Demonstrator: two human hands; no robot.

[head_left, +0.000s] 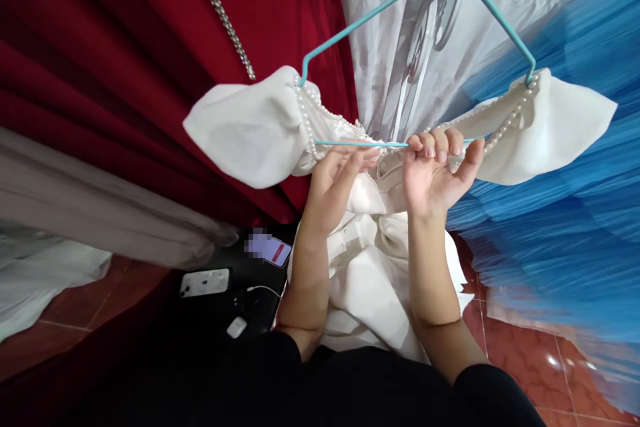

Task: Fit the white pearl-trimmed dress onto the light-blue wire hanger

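Note:
A white dress [370,273] with pearl-beaded edges hangs from a light blue hanger [380,11]. Pearl straps loop over the hanger's two ends, and wide pointed white pieces flare out at both sides. My right hand [434,177] has its fingers curled at the hanger's thin lower bar, thumb held apart on the right. Just left of it, my left hand [336,188] lies by the dress's neckline below the bar, fingers stretched out and slightly blurred. Some fingertips of the left hand are hard to separate from the fabric.
Dark red cloth [280,7] hangs at left, with a beaded strip [220,10] on it. White fabric hangs behind, blue tulle [560,213] at right. A lit phone [274,250], another phone [205,282], a white earbud case [237,327] and a cable lie on a black surface.

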